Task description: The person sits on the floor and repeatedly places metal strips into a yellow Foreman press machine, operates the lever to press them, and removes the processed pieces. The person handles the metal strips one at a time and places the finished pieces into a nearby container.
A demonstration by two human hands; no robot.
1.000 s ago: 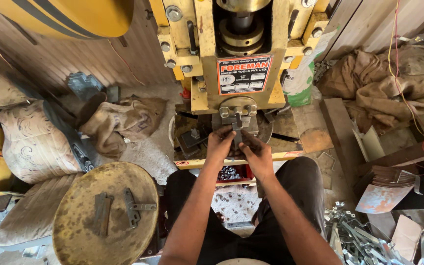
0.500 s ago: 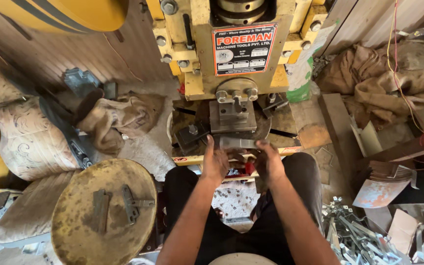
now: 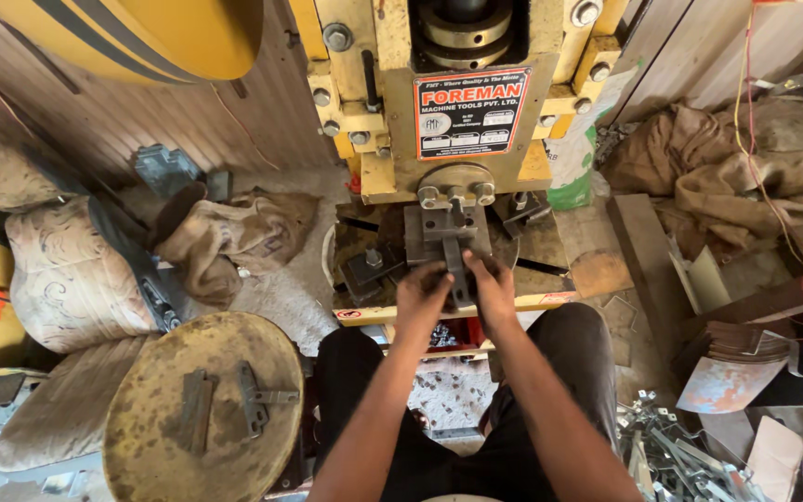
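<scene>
Pinching a narrow metal strip [image 3: 458, 270] between left hand [image 3: 423, 296] and right hand [image 3: 492, 290], at six o'clock of the press die [image 3: 446, 232]; probably stiff, light, sharp-edged, best gripped along its sides.

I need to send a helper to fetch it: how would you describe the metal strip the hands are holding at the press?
Find the big yellow press. Below its red label sits a dark steel die block. The left hand and right hand flank a narrow grey metal strip lying there; unlike the bolted clamps nearby, it is loose and points toward the person.
</scene>
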